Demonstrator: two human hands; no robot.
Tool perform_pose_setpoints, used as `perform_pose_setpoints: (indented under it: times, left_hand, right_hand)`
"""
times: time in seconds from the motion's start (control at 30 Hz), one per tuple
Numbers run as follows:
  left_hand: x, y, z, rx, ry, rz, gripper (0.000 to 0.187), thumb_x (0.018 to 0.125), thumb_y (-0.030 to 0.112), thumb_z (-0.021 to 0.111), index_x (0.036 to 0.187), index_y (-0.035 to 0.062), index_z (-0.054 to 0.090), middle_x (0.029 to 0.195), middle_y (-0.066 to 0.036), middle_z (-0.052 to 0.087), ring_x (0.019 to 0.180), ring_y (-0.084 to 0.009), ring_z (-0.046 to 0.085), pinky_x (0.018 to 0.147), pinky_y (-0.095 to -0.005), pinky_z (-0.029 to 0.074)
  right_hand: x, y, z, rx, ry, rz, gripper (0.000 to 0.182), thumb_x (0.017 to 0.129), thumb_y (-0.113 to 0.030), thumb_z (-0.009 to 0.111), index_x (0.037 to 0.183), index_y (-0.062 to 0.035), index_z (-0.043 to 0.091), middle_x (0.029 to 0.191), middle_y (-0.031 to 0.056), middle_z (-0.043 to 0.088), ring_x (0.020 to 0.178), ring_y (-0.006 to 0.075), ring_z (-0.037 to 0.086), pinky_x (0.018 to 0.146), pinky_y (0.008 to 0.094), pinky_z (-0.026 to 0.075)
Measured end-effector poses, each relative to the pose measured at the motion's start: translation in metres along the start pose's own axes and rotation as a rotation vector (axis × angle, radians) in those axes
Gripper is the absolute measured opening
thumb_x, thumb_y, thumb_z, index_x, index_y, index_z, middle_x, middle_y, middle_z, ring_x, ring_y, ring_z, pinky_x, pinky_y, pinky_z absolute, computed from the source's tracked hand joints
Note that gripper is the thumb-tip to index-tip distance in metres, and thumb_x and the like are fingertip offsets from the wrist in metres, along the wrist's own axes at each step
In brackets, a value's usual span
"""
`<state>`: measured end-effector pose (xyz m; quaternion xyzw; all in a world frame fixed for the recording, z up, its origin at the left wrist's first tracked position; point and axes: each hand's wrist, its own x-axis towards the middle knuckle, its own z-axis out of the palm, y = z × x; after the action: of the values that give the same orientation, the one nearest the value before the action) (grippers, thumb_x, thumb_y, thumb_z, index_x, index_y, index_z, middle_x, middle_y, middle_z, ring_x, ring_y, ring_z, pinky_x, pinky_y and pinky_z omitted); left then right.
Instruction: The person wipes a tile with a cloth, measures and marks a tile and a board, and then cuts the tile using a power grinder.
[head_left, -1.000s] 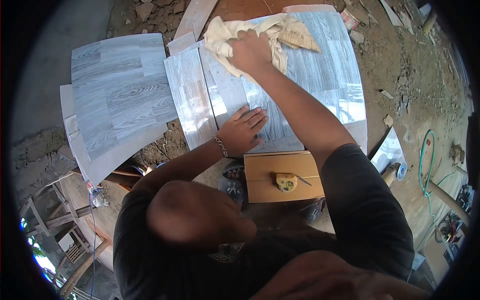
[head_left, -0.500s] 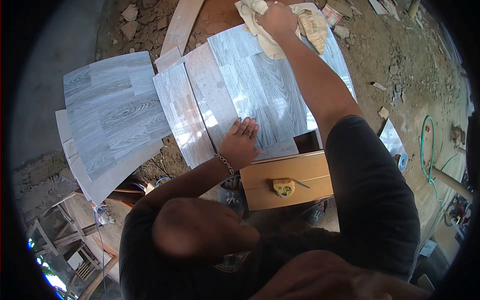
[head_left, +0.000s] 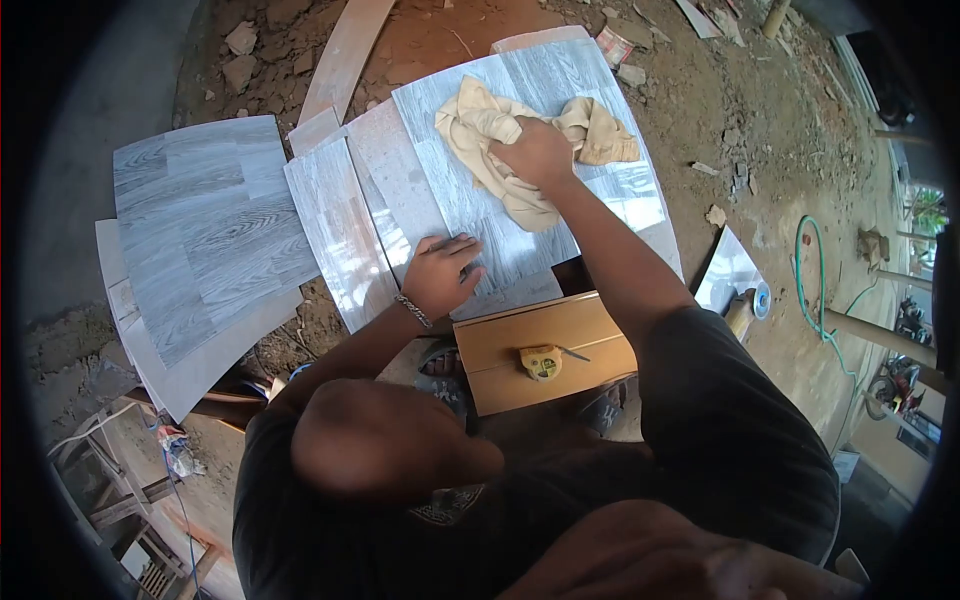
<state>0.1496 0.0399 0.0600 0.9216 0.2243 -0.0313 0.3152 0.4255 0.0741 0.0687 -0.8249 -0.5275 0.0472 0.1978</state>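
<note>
A cream cloth (head_left: 472,122) lies bunched on a glossy grey wood-pattern tile (head_left: 512,253). My right hand (head_left: 538,155) is closed on the cloth near its middle and presses it against the tile, with part of the cloth spreading out to the right. At the lower left edge of the same tile rests my left hand (head_left: 438,276), fingers stretched out and nothing in them. A narrower cut tile (head_left: 345,235) lies just left of that hand. Below the tiles, a yellow tape measure (head_left: 541,364) sits on an orange-brown box (head_left: 478,388), its blade end sticking out.
Another grey wood-pattern tile (head_left: 215,230) lies at the left over paler tiles (head_left: 215,345). A long plank (head_left: 345,60) extends away at the top. Broken rubble (head_left: 240,72) covers the dirt there. To the right are a triangular tile piece (head_left: 728,270) and a green hose (head_left: 803,270).
My right hand has drawn the cloth from the tile's far edge down and left toward its middle. My left hand stays at the near edge, its fingers slightly shifted. The view has shifted a little.
</note>
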Motion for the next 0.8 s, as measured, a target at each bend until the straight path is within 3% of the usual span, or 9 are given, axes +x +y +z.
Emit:
perform_pose_setpoints:
  times: [0.13, 0.2, 0.37, 0.4, 0.47, 0.53, 0.6, 0.67, 0.8]
  left_hand:
    - [-0.002, 0.024, 0.002, -0.201, 0.374, -0.008, 0.089, 0.085, 0.037, 0.078, 0.156, 0.0083, 0.034, 0.149, -0.023, 0.045, 0.139, -0.0343, 0.044, 0.109, -0.0481, 0.037]
    - [0.000, 0.034, 0.011, -0.281, 0.455, 0.030, 0.100, 0.080, 0.041, 0.081, 0.159, 0.0101, 0.027, 0.152, -0.025, 0.039, 0.140, -0.0385, 0.042, 0.112, -0.0497, 0.036]
    - [0.021, 0.053, 0.016, -0.377, 0.506, 0.048, 0.125, 0.065, 0.054, 0.090, 0.161, 0.0151, 0.020, 0.155, -0.029, 0.031, 0.143, -0.0483, 0.034, 0.116, -0.0548, 0.034]
    - [0.026, 0.053, 0.015, -0.381, 0.518, 0.035, 0.125, 0.065, 0.054, 0.090, 0.161, 0.0151, 0.020, 0.155, -0.029, 0.031, 0.143, -0.0483, 0.034, 0.116, -0.0548, 0.034]
    - [0.034, 0.050, 0.017, -0.448, 0.404, 0.045, 0.118, 0.064, 0.053, 0.090, 0.158, 0.0158, 0.030, 0.154, -0.024, 0.036, 0.144, -0.0440, 0.034, 0.116, -0.0539, 0.033]
    - [0.036, 0.044, 0.017, -0.298, 0.379, 0.021, 0.111, 0.064, 0.051, 0.089, 0.154, 0.0151, 0.036, 0.153, -0.021, 0.039, 0.145, -0.0415, 0.034, 0.116, -0.0521, 0.033]
    - [0.040, 0.034, 0.022, -0.137, 0.362, 0.001, 0.105, 0.064, 0.048, 0.089, 0.151, 0.0144, 0.041, 0.152, -0.017, 0.043, 0.145, -0.0389, 0.035, 0.115, -0.0502, 0.033]
    - [0.046, 0.023, 0.047, -0.047, 0.462, 0.134, 0.092, 0.067, 0.043, 0.086, 0.145, 0.0137, 0.049, 0.150, -0.012, 0.047, 0.145, -0.0343, 0.037, 0.114, -0.0464, 0.033]
    - [0.023, -0.014, 0.006, -0.227, 0.201, 0.251, 0.086, 0.077, 0.032, 0.080, 0.151, 0.0098, 0.042, 0.154, -0.013, 0.045, 0.143, -0.0312, 0.040, 0.118, -0.0476, 0.030]
  right_hand:
    - [-0.051, 0.023, -0.012, 0.405, -0.463, 0.113, 0.050, 0.081, -0.047, 0.072, 0.106, -0.0035, 0.074, 0.101, 0.0177, 0.074, 0.083, 0.0365, 0.071, 0.079, 0.0435, 0.058]
    - [-0.070, 0.038, -0.003, 1.357, -0.645, 0.587, 0.043, 0.092, -0.038, 0.066, 0.115, -0.0021, 0.071, 0.100, 0.0139, 0.074, 0.087, 0.0325, 0.072, 0.080, 0.0406, 0.058]
    - [-0.136, 0.039, 0.008, 2.043, -0.693, 0.560, 0.059, 0.105, -0.031, 0.050, 0.156, -0.0066, 0.031, 0.149, 0.0145, 0.048, 0.131, 0.0272, 0.053, 0.106, 0.0385, 0.050]
    - [-0.137, 0.038, 0.009, 2.033, -0.714, 0.561, 0.059, 0.105, -0.031, 0.050, 0.156, -0.0066, 0.031, 0.149, 0.0145, 0.048, 0.131, 0.0272, 0.053, 0.106, 0.0385, 0.050]
    - [-0.146, 0.041, 0.010, 1.081, -0.438, -0.013, 0.060, 0.106, -0.033, 0.050, 0.156, -0.0060, 0.031, 0.148, 0.0130, 0.048, 0.131, 0.0267, 0.052, 0.109, 0.0408, 0.046]
    - [-0.141, 0.009, -0.040, 1.255, -0.431, 0.534, 0.074, 0.101, -0.039, 0.061, 0.157, -0.0037, 0.026, 0.151, 0.0172, 0.042, 0.135, 0.0284, 0.047, 0.113, 0.0418, 0.040]
    - [-0.132, 0.020, -0.057, 0.768, -0.025, 0.440, 0.076, 0.096, -0.035, 0.069, 0.155, -0.0055, 0.031, 0.155, 0.0200, 0.034, 0.134, 0.0342, 0.046, 0.112, 0.0415, 0.040]
    - [-0.149, 0.023, -0.062, 0.337, -0.051, -0.196, 0.100, 0.079, -0.048, 0.083, 0.156, -0.0095, 0.032, 0.155, 0.0271, 0.029, 0.141, 0.0506, 0.031, 0.117, 0.0578, 0.028]
    - [-0.198, -0.005, -0.038, -0.176, -0.273, -0.135, 0.109, 0.063, -0.057, 0.090, 0.154, -0.0227, 0.041, 0.154, 0.0301, 0.030, 0.147, 0.0540, 0.022, 0.115, 0.0712, 0.020]
